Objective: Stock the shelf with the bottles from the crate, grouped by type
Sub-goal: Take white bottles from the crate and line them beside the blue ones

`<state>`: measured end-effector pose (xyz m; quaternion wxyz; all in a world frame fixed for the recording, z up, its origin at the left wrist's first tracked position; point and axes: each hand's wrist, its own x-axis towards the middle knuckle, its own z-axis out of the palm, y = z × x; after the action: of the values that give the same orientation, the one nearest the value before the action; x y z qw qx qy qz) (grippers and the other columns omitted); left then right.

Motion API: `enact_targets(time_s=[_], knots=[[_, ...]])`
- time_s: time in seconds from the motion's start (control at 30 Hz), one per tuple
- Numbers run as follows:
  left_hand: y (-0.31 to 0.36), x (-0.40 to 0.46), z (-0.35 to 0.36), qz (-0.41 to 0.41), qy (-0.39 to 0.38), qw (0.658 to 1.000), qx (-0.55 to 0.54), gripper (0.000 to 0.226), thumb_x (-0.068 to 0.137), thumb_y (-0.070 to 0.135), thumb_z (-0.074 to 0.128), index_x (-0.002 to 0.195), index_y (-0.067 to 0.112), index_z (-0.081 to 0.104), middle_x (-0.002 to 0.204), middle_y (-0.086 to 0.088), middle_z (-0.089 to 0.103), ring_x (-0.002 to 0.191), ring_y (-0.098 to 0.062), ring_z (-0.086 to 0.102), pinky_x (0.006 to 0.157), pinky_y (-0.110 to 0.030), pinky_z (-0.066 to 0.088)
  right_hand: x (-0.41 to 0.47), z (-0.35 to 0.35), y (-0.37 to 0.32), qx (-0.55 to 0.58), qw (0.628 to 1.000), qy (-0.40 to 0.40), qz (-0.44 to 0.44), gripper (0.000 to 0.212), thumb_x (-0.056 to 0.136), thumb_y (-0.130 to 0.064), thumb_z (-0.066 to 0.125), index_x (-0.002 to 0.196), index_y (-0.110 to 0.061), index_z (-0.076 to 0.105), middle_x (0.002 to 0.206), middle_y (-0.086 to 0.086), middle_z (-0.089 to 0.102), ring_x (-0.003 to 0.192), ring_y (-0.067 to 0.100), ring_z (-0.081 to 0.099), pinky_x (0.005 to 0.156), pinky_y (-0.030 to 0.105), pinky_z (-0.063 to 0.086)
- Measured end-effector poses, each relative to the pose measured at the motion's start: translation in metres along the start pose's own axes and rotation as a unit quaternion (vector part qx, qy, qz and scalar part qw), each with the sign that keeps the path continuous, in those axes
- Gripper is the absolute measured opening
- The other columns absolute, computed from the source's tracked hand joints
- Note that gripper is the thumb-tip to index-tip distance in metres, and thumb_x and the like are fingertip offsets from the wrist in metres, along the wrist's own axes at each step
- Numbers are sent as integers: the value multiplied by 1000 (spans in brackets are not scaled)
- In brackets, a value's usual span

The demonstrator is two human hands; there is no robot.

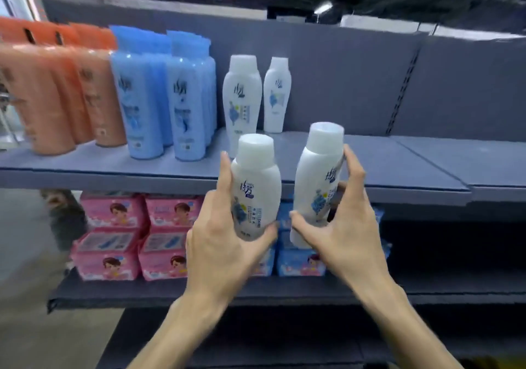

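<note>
Got a white bottle in each hand here, left hand (225, 243) wrapped round one (256, 195), right hand (338, 226) pinching the other (318, 186) between thumb and fingers, both held just in front of the shelf (370, 166) edge. The risk I see is the two white ones already standing there (242, 95): tall and narrow, so bumping them while sliding mine in would probably topple them into the blue bottles (159, 98). The right grip looks loose too, so that one could slip.

White bottles (256, 189) look like smooth, slightly glossy plastic; shelf (398, 166) is matt grey; pink packs (113, 212) are shiny film wrap.
</note>
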<state>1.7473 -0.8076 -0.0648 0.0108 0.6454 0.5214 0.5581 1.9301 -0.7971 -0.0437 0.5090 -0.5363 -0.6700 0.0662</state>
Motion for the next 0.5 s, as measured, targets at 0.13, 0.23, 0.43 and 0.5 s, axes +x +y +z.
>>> enact_targets(time_s=[0.13,0.23,0.43,0.5], knots=[[35,46,1,51,41,998,11,117,66,55,75,155,39,2,118,13,60,95,-6,61,74,-29,54,48,-34,-12,4,997,59,-43,116,65,-37,86,150,-50,8,125,-3,56,95,16,64,74,47,58],[51,74,12,56,40,998,11,116,67,53,76,155,39,0,119,11,59,100,-9,60,77,-34,55,80,-47,-8,-22,996,78,-42,115,66,-36,84,149,-50,6,127,-1,54,96,20,61,74,47,57],[55,115,59,-3,-7,999,42,116,71,50,75,155,32,-3,120,4,56,103,-20,58,80,-36,50,119,-47,22,-51,998,44,12,114,69,-36,82,149,-46,2,127,4,51,92,19,45,80,40,48],[52,124,75,-20,-19,998,61,113,74,48,74,154,31,-4,120,0,53,103,-24,58,80,-35,46,123,-43,31,-51,998,31,28,114,70,-36,82,149,-45,0,128,6,50,92,19,44,80,40,47]])
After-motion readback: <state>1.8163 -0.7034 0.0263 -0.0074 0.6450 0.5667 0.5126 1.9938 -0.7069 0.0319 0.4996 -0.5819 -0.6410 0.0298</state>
